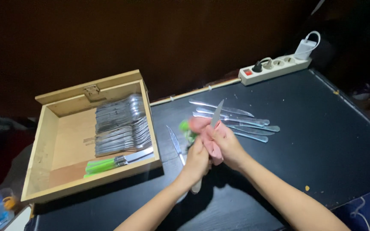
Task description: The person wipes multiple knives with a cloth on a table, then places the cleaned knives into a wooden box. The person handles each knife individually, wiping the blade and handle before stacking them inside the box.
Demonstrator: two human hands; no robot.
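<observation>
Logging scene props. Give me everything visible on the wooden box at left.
The wooden box is a shallow, open tray of pale, plywood-like wood with a small metal hinge on its far wall. It sits slightly skewed on the left end of the black table, its near left corner over the edge. Inside, at the right, lie rows of stacked metal forks; along the near wall lie green-handled knives. The left part shows bare floor. Neither hand touches it.

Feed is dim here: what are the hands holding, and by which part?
The left hand grips a table knife by its handle, blade pointing up. The right hand holds a pink cloth wrapped around the blade's lower part.
</observation>
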